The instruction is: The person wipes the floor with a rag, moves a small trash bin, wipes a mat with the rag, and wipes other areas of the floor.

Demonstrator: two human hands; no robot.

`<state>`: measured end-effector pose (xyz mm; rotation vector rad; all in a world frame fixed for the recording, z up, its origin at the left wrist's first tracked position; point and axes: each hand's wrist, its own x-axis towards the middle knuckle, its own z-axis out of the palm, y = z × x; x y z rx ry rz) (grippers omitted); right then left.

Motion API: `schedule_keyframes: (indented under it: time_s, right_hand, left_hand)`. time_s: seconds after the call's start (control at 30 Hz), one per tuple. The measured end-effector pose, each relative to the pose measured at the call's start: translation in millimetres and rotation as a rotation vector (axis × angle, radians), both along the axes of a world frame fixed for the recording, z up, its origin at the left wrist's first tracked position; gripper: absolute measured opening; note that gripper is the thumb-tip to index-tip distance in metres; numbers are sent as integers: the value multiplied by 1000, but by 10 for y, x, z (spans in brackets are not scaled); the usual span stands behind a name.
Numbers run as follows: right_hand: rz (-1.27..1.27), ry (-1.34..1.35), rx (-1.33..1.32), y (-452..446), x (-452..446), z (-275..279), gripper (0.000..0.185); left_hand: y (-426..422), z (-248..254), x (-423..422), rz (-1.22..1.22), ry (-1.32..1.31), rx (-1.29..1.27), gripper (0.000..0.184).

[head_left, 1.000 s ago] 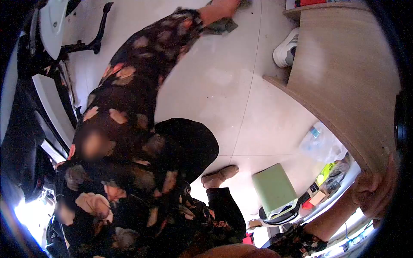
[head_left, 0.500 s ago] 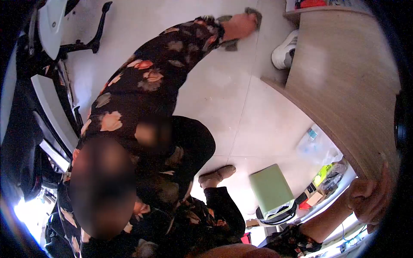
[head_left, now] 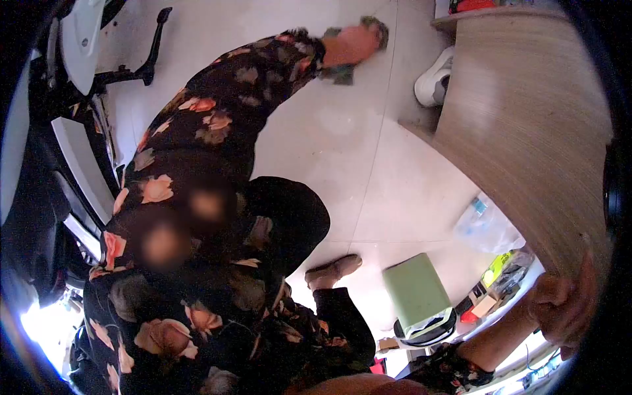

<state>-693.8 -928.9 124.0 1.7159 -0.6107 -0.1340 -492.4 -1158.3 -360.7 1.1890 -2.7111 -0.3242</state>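
My left hand [head_left: 352, 47], at the end of a dark floral sleeve, reaches down to the pale tiled floor [head_left: 329, 125]. It is closed over a dark greenish cloth [head_left: 339, 74] pressed on the tiles; the cloth shows on both sides of the hand, which is slightly blurred. At the lower right, my right hand [head_left: 563, 306] rests on the corner of the wooden tabletop [head_left: 520, 112], fingers stretched over the surface and partly lost in shadow. Nothing shows in it.
A white shoe [head_left: 434, 79] stands by the table's base. A green stool or bin [head_left: 416, 289] is beside my brown shoe [head_left: 334, 268]. Clear plastic bags [head_left: 490, 227] and small boxes [head_left: 484, 306] lie under the table edge. A black stand leg [head_left: 155, 49] is at the upper left.
My left hand has slid a little to the left with the cloth, and my sleeve has shifted left with it. My right hand stays on the tabletop.
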Motion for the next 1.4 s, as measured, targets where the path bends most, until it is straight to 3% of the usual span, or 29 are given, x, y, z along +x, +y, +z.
schedule_keyframes:
  time_s: [0.07, 0.13, 0.2, 0.3, 0.4, 0.47, 0.57, 0.63, 0.67, 0.7, 0.77, 0.87, 0.9, 0.93, 0.97, 1.0, 1.03, 1.07, 1.13, 1.2, 1.23, 1.33, 1.37, 1.4]
  right_hand:
    - [-18, 4, -9, 40, 24, 18, 63]
    - [-18, -14, -21, 63, 17, -13, 63]
    - [-5, -24, -37, 73, 20, -44, 64]
    - [1, -41, -47, 16, -35, -39, 65]
    - [13, -61, -52, -47, -71, -46, 66]
    - [17, -69, -65, -61, -94, -34, 66]
    - [21, -75, -66, -130, -112, -22, 67]
    - [21, -79, -70, -179, -125, -28, 68]
    - [22, -81, -75, -202, -142, -19, 68]
    - [20, -86, -79, -210, -128, -38, 68]
    - [19, -100, -86, -220, -137, -59, 69]
    - [35, -117, -117, -232, -162, -95, 70]
    - [36, -125, -127, -264, -203, -110, 70]
    - [38, -143, -150, -284, -212, -129, 71]
    - [66, -142, -154, -309, -246, -158, 71]
    - [93, -142, -159, -335, -280, -187, 71]
    - [114, -140, -134, -350, -306, -223, 71]
    - [148, -141, -150, -386, -334, -249, 71]
    - [216, -144, -182, -457, -390, -300, 70]
    - [215, -141, -172, -491, -407, -295, 68]
    - [225, -113, -148, -521, -456, -283, 67]
    - [304, -81, -68, -677, -627, -272, 64]
    - [331, -86, -46, -732, -669, -283, 63]
    - [339, -105, -38, -776, -677, -305, 63]
  left_hand:
    - [-318, 3, -12, 116, 121, -47, 29]
    - [-763, 447, 282, 108, 60, -282, 31]
    - [-932, -102, -160, 334, 39, -334, 30]
    - [-541, 210, -122, 113, -54, -156, 34]
    - [-147, -35, -325, 66, 111, -166, 27]
    - [215, 108, -494, -110, 3, -141, 26]
    - [375, 251, -525, -265, 59, -57, 28]
    - [694, -272, -630, -382, 254, -147, 26]
    - [1061, -103, -588, -372, 159, -19, 25]
    - [1377, -74, -534, -481, 144, -68, 25]
    - [1995, -367, -549, -600, 199, -109, 25]
    - [2394, -303, -420, -817, 166, 235, 24]
    - [2390, -336, -357, -755, 299, 368, 24]
    - [2269, -248, -306, -751, 307, 307, 25]
    - [2151, -11, -150, -605, 361, 376, 28]
    - [1992, 226, 62, -481, 362, 263, 33]
    - [1799, 22, 168, -379, 458, 209, 39]
    - [1544, 65, 366, -249, 473, 235, 33]
    - [1033, 172, 762, 10, 517, 298, 39]
    - [329, 113, 1316, 175, 275, 253, 35]
    - [256, -79, 1417, 208, 145, 105, 39]
    - [657, 179, 800, 714, 143, 433, 44]
    - [817, 84, 752, 370, -66, 284, 45]
    - [1006, 76, 582, 201, -256, 146, 39]
